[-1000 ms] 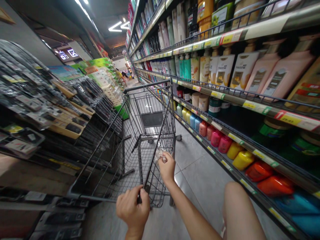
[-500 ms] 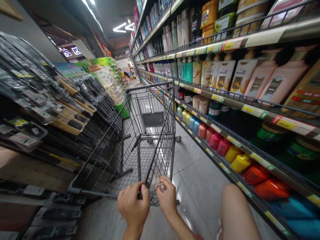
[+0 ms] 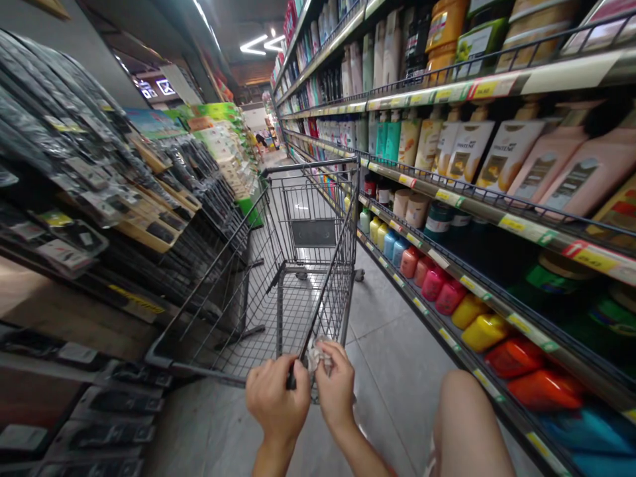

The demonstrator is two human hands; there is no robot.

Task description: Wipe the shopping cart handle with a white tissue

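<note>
A grey wire shopping cart (image 3: 314,233) stands in the aisle, its basket holding nothing that I can see. My left hand (image 3: 279,396) is closed around the near top corner of the cart's rim, with a dark end showing between thumb and fingers. Just right of it, my right hand (image 3: 336,385) pinches a crumpled whitish tissue (image 3: 318,356) against the outer side of the cart's wire wall. The two hands are side by side at the bottom middle of the view.
Shelves of bottles (image 3: 467,149) and jars line the right side. Packaged dark goods hang on a rack (image 3: 84,179) at the left, with green and white boxes (image 3: 218,142) beyond. My bare knee (image 3: 464,417) shows at lower right, above grey floor tiles.
The view has shifted, so the cart and shelves appear slightly further right. Both hands keep their hold at the cart's rim, and the tissue is still in my right hand.
</note>
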